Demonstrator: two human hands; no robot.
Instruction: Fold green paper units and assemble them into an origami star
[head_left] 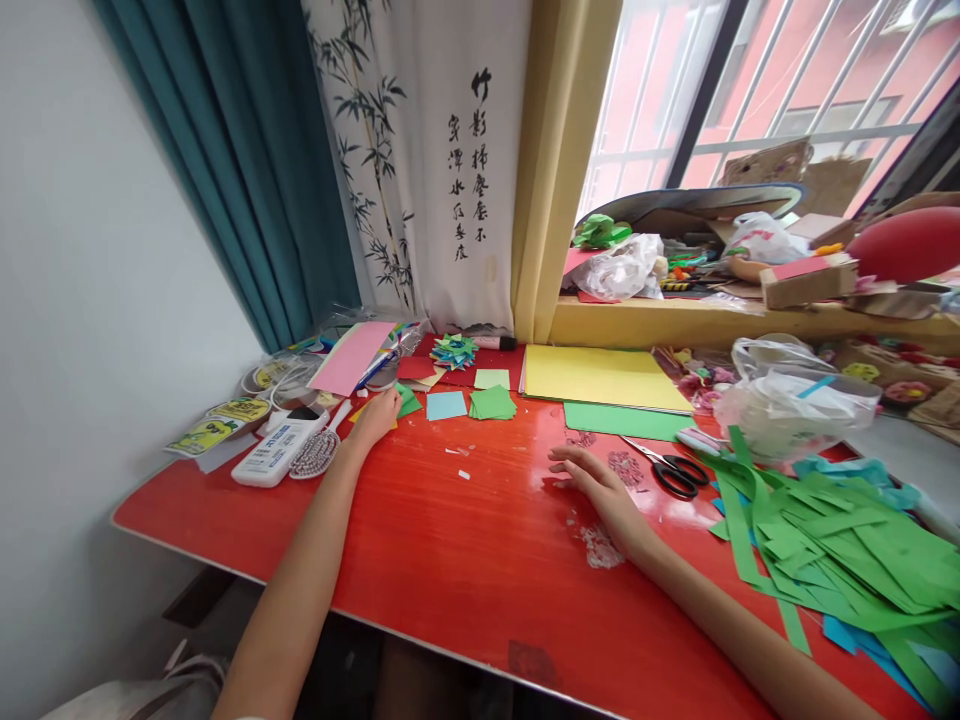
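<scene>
My left hand [379, 418] reaches to the far left part of the red table, its fingers curled down and closed. Beside its fingertips are a small green paper piece [408, 400] and a yellow paper piece [357, 414]; what the fingers hold, if anything, is hidden. My right hand [596, 482] rests on the tabletop with nothing in it, fingers stretched and slightly apart. Black-handled scissors [671, 470] lie to its right. Between the hands, farther back, are a light blue paper square [446, 405], green squares [492, 402] and a folded blue-green paper star [454, 351].
Green paper strips [840, 545] heap up on the right. Yellow sheets [604, 378] lie at the back. A hairbrush [316, 452], a white box [274, 452] and pink paper [352, 358] crowd the left. A plastic bag [795, 400] stands back right, below a cluttered windowsill [675, 320].
</scene>
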